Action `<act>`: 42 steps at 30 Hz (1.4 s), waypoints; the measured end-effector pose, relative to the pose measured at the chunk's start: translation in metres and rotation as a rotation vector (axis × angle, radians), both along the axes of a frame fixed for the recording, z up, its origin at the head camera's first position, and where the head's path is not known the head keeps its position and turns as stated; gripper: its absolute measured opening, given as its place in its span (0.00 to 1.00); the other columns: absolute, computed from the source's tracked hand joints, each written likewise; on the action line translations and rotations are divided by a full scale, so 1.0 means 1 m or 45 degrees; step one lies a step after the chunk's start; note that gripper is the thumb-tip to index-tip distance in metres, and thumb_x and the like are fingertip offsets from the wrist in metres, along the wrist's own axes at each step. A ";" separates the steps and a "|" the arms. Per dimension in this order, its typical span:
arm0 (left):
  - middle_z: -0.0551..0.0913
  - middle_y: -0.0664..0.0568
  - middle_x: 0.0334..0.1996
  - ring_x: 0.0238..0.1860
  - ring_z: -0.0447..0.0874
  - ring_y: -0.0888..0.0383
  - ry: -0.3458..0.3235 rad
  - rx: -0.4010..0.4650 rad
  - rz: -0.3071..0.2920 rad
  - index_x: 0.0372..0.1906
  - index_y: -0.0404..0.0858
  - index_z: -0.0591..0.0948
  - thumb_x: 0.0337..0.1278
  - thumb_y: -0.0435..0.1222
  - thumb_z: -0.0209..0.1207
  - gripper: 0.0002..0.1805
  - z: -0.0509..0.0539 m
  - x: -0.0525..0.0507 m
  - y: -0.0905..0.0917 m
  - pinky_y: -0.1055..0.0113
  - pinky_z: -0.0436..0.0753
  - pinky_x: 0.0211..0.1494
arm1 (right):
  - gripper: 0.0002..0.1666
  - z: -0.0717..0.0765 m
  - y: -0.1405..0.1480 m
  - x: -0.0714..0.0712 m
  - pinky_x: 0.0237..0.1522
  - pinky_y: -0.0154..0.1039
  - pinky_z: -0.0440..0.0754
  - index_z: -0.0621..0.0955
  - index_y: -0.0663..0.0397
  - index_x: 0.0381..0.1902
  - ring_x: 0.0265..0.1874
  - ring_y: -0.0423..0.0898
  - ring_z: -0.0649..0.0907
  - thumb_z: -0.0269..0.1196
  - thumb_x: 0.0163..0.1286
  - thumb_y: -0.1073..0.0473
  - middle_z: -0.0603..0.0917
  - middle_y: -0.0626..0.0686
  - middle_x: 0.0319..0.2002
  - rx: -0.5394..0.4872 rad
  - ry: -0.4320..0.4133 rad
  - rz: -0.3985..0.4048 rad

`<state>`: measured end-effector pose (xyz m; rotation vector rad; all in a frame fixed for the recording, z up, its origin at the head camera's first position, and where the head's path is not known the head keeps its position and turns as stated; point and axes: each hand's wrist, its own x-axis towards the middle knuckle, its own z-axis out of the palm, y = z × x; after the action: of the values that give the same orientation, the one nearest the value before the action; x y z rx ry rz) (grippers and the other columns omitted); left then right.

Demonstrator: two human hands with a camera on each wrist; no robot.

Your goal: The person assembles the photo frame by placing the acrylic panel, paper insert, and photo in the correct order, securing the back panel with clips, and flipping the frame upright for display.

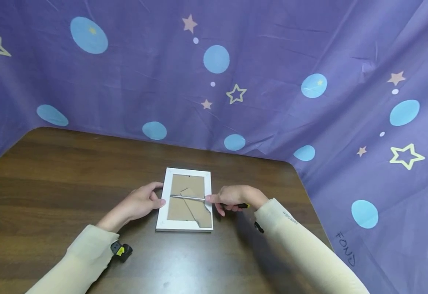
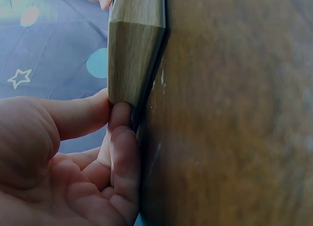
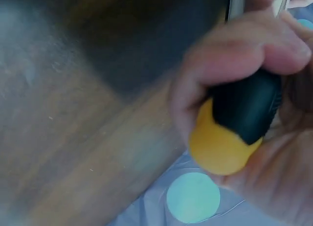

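A white picture frame lies face down on the table, its brown backing board and fold-out stand showing. My left hand pinches the left edge of the frame between thumb and fingers; in the left wrist view the frame's side looks wood-grained. In my right hand is a screwdriver with a black and yellow handle. Its long metal shaft reaches across the backing, with the tip by the inner left edge of the frame. My right index finger lies along the shaft near the frame's right edge.
The brown wooden table extends around the frame on all sides. A purple curtain with stars and blue dots hangs behind the table and along its right side. A dark strapped device sits at the left wrist.
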<state>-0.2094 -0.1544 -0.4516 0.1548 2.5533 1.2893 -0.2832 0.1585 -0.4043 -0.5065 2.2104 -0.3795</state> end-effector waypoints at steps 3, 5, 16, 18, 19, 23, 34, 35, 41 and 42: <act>0.83 0.48 0.37 0.39 0.79 0.53 0.003 0.006 -0.004 0.78 0.30 0.66 0.72 0.38 0.65 0.36 -0.002 0.000 0.001 0.59 0.75 0.46 | 0.41 -0.005 0.008 0.002 0.19 0.38 0.67 0.86 0.51 0.22 0.11 0.42 0.67 0.48 0.82 0.29 0.70 0.47 0.12 -0.061 0.173 0.038; 0.83 0.48 0.37 0.38 0.79 0.53 0.006 0.011 -0.008 0.78 0.30 0.66 0.72 0.38 0.65 0.36 -0.004 0.000 0.002 0.60 0.75 0.45 | 0.41 -0.006 0.015 0.004 0.20 0.38 0.68 0.85 0.49 0.21 0.11 0.41 0.69 0.48 0.83 0.30 0.72 0.47 0.14 -0.092 0.300 0.044; 0.85 0.48 0.38 0.40 0.81 0.53 0.019 0.010 0.003 0.78 0.30 0.65 0.72 0.39 0.65 0.37 -0.002 0.001 -0.001 0.58 0.76 0.48 | 0.38 0.019 0.045 0.036 0.31 0.41 0.74 0.73 0.39 0.12 0.19 0.36 0.72 0.50 0.82 0.30 0.70 0.37 0.13 -0.011 0.837 0.195; 0.85 0.48 0.38 0.40 0.80 0.53 0.017 0.010 0.002 0.78 0.30 0.65 0.72 0.39 0.65 0.37 -0.002 0.001 -0.001 0.58 0.75 0.47 | 0.37 0.021 0.050 0.042 0.27 0.39 0.72 0.72 0.37 0.13 0.18 0.35 0.69 0.51 0.81 0.30 0.67 0.36 0.13 -0.018 0.928 0.246; 0.85 0.48 0.38 0.40 0.80 0.53 0.016 0.010 0.001 0.78 0.30 0.65 0.72 0.39 0.65 0.37 -0.002 0.000 -0.001 0.59 0.75 0.47 | 0.36 0.022 0.052 0.045 0.25 0.39 0.71 0.73 0.36 0.13 0.18 0.35 0.69 0.52 0.81 0.30 0.66 0.35 0.13 -0.018 0.980 0.276; 0.85 0.47 0.38 0.40 0.81 0.53 0.016 0.010 -0.003 0.78 0.29 0.65 0.72 0.39 0.65 0.38 -0.001 0.000 -0.001 0.57 0.76 0.48 | 0.31 0.022 0.058 0.054 0.22 0.39 0.71 0.76 0.33 0.15 0.17 0.35 0.70 0.56 0.79 0.31 0.66 0.34 0.13 -0.025 1.156 0.386; 0.85 0.48 0.38 0.41 0.81 0.53 -0.007 0.002 0.013 0.79 0.30 0.65 0.72 0.38 0.64 0.37 -0.001 0.001 0.000 0.56 0.76 0.50 | 0.29 0.015 0.061 0.062 0.18 0.39 0.69 0.77 0.34 0.15 0.15 0.35 0.69 0.61 0.77 0.33 0.67 0.34 0.13 -0.027 1.340 0.471; 0.85 0.48 0.38 0.41 0.81 0.53 -0.009 0.002 0.017 0.79 0.31 0.65 0.72 0.38 0.64 0.37 -0.001 0.001 0.000 0.56 0.76 0.50 | 0.29 0.014 0.060 0.063 0.17 0.39 0.69 0.78 0.34 0.16 0.15 0.35 0.70 0.61 0.77 0.33 0.68 0.34 0.13 -0.029 1.359 0.477; 0.85 0.48 0.38 0.41 0.81 0.53 -0.004 -0.004 0.013 0.79 0.31 0.65 0.72 0.38 0.64 0.36 -0.003 0.001 0.000 0.56 0.76 0.50 | 0.28 0.014 0.057 0.064 0.16 0.40 0.68 0.80 0.35 0.16 0.14 0.37 0.71 0.64 0.75 0.34 0.72 0.36 0.13 -0.041 1.466 0.526; 0.85 0.48 0.38 0.41 0.81 0.53 -0.006 -0.004 0.014 0.79 0.31 0.66 0.73 0.38 0.64 0.36 -0.003 0.001 0.001 0.56 0.76 0.50 | 0.27 0.014 0.056 0.064 0.16 0.40 0.68 0.81 0.35 0.16 0.13 0.37 0.72 0.64 0.74 0.34 0.72 0.36 0.13 -0.044 1.484 0.534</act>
<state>-0.2086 -0.1539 -0.4547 0.1367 2.5559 1.2876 -0.2191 0.2148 -0.3904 -1.4480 3.0510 0.1818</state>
